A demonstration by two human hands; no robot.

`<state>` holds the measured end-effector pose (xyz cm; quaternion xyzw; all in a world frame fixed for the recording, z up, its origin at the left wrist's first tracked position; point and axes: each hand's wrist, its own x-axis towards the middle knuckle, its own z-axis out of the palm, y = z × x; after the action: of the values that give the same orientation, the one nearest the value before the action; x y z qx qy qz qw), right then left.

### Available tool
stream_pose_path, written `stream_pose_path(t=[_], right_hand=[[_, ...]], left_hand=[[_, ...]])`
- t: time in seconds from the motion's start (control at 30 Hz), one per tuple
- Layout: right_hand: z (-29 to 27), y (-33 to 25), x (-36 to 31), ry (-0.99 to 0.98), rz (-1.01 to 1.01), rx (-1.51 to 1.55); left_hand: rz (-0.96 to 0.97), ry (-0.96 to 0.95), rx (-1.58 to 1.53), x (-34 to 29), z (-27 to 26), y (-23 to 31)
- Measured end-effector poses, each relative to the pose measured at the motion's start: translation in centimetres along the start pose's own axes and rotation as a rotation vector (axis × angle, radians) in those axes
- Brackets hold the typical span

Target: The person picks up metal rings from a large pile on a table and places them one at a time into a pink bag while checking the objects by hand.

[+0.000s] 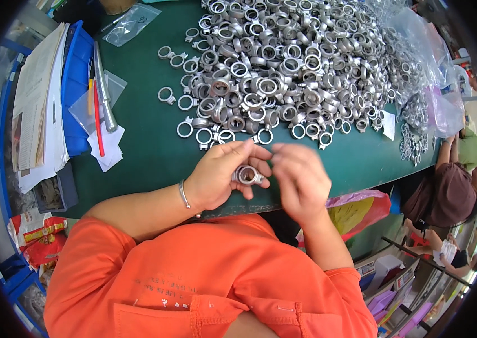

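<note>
Close to the table's near edge, my left hand (219, 172) is cupped with the palm turned up. Small silver metal rings with side lugs (247, 175) lie in its curled fingers; how many I cannot tell. Facing it, my right hand (301, 183) is raised with bent fingers near the left fingertips. Motion blurs those fingers, so whether they hold anything does not show. Beyond both hands spreads a large heap of similar metal rings (289, 67), with several loose ones along its left and near sides.
The green tabletop (137, 112) carries a blue tray (78, 84) with papers (38, 101), a red pen (99, 118) and a metal rod (103, 90) at left. Clear plastic bags (419, 45) stand at the far right. Other people (453, 191) sit further right.
</note>
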<state>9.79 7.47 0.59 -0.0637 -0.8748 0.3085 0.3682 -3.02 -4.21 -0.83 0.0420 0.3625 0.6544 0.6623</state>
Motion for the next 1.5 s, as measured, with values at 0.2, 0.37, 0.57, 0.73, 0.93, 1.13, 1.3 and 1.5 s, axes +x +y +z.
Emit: stream_pose_path(t=[0.2, 0.37, 0.57, 0.73, 0.93, 1.13, 1.3, 1.5], right_hand=[[0.6, 4.2, 1.2, 0.071, 0.186, -0.464], [-0.2, 3.5, 0.0, 0.137, 0.33, -0.252], [-0.2, 0.5, -1.4, -0.003, 0.264, 0.185], [0.1, 0.1, -2.0, -0.049, 0.148, 0.13], [0.0, -0.5, -2.5, 0.052, 0.702, 0.708], [0.0, 0.6, -2.3, 0.039, 0.595, 1.188], [-0.3, 0.3, -2.4, 0.107, 0.378, 1.001], [-1.4, -0.4, -0.7, -0.08, 0.04, 0.481]], left_hand=[[-0.017, -0.08, 0.081, 0.0, 0.1, 0.1], [0.031, -0.101, 0.226, -0.1, 0.3, 0.1], [0.148, -0.017, 0.334, -0.2, 0.5, -0.2], [0.285, -0.047, 0.531, -0.6, 0.5, -0.1], [0.343, -0.066, 0.618, -0.7, 0.8, -0.1], [0.426, -0.035, 0.638, -0.4, 0.2, -1.1], [-0.052, -0.11, 0.173, -0.1, 0.2, -0.3], [-0.28, -0.217, 0.045, -0.1, -0.4, -0.3]])
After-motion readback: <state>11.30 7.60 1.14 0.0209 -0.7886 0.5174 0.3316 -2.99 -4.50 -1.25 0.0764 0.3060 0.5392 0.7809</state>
